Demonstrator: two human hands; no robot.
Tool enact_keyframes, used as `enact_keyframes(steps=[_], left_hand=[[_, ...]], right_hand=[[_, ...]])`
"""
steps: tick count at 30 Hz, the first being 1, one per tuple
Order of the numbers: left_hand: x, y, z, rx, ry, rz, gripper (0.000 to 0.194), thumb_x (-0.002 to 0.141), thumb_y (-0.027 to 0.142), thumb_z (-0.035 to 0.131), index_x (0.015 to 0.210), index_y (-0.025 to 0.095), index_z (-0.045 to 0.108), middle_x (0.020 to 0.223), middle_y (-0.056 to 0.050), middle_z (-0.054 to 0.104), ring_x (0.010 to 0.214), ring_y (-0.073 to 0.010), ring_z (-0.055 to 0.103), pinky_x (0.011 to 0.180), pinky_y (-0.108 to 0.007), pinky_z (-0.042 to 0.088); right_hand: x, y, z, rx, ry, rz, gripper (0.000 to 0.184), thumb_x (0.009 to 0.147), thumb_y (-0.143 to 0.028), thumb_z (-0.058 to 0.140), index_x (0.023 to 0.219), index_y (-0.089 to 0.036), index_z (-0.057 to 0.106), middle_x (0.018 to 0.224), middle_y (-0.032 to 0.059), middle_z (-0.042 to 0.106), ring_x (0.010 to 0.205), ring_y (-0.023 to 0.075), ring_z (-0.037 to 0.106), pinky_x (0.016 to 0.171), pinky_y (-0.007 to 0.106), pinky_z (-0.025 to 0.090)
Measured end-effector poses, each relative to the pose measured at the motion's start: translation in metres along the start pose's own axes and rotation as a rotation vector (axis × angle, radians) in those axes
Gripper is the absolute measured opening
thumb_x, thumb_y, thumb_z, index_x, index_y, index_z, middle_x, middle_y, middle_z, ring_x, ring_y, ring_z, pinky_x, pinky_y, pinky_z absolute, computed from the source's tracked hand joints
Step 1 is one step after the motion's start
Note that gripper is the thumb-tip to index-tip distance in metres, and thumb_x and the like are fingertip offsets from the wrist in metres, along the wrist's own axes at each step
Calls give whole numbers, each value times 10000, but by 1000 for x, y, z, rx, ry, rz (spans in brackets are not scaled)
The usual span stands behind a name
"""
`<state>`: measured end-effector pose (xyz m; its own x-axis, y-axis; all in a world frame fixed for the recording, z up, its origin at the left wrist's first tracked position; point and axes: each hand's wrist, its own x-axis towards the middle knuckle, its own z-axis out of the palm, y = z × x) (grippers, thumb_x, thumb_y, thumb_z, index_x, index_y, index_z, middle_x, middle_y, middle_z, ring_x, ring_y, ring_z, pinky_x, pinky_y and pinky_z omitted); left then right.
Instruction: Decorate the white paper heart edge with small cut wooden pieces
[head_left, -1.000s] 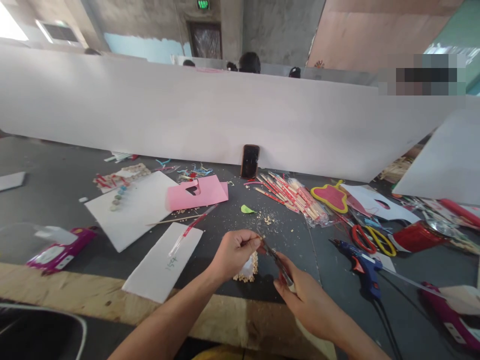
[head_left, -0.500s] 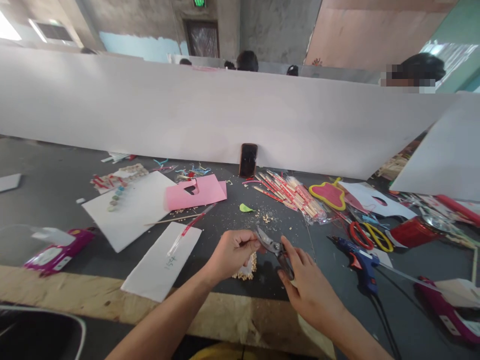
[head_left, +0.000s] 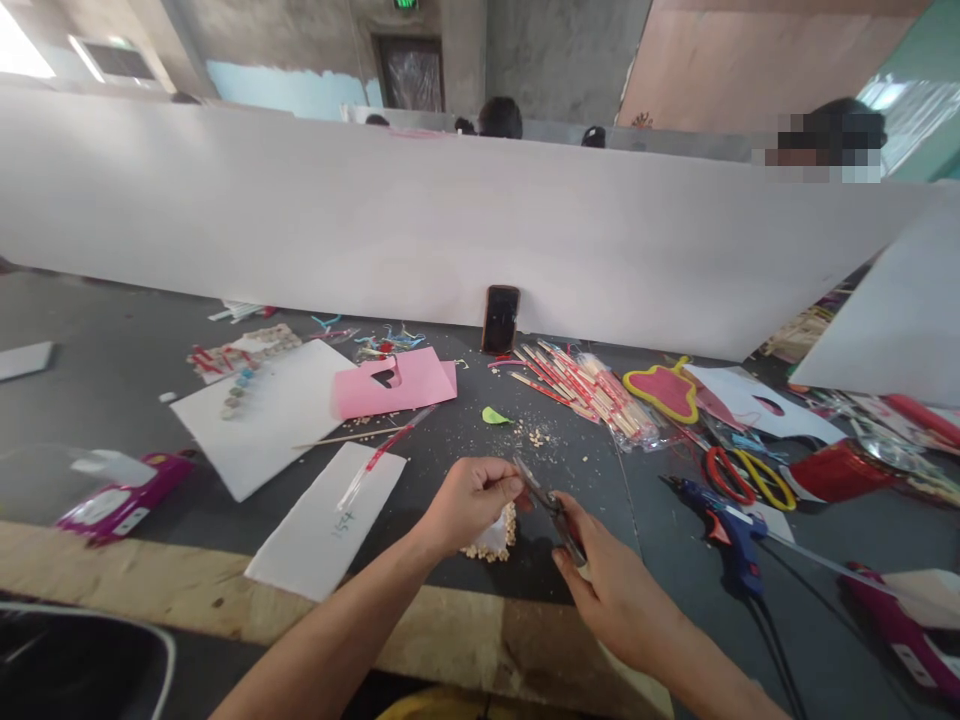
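Note:
My right hand (head_left: 604, 570) is wrapped round a pair of pruning shears (head_left: 553, 508), whose metal blades point up and left. The blade tips lie close to the fingertips of my left hand (head_left: 476, 500). Thumb and forefinger of that hand are pinched together, and whatever is between them is too small to make out. Under the hands a white piece edged with small beige bits (head_left: 491, 545) rests on the dark table, partly covered by my left hand. Beyond them are scattered beige crumbs (head_left: 536, 436) and a green leaf-shaped piece (head_left: 495, 416).
Right of the crumbs lies a bundle of red-wrapped sticks (head_left: 585, 385). A blue glue gun (head_left: 724, 540), scissors (head_left: 750, 478) and a red can (head_left: 840, 470) are at the right. White boards (head_left: 326, 530), pink paper (head_left: 394, 385) and a purple device (head_left: 127, 495) are left. A phone (head_left: 501, 320) leans against the white partition.
The shears have turned in my right hand, so their blades now show narrower and closer together. My left hand keeps its pinch in nearly the same place. The whole view has shifted slightly.

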<state>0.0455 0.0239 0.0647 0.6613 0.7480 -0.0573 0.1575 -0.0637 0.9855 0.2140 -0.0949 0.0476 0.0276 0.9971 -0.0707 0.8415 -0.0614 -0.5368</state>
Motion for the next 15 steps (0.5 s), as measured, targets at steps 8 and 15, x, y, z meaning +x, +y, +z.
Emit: enact_keyframes(steps=[8, 15], left_hand=[[8, -1, 5, -35, 19, 8, 359, 791, 416, 508, 678, 111, 660, 417, 62, 361, 406, -58, 271, 409, -184, 208], [3, 2, 6, 14, 42, 8, 269, 774, 368, 534, 773, 125, 648, 487, 51, 459, 427, -75, 410, 451, -178, 310]], right_hand=[[0, -13, -14, 282, -128, 25, 499, 871, -254, 398, 1363, -194, 340, 1302, 105, 526, 1190, 186, 498, 985, 363, 394], [2, 4, -6, 22, 48, 30, 529, 882, -283, 363, 1392, -172, 278, 1274, 142, 503, 1142, 228, 506, 952, 425, 413]])
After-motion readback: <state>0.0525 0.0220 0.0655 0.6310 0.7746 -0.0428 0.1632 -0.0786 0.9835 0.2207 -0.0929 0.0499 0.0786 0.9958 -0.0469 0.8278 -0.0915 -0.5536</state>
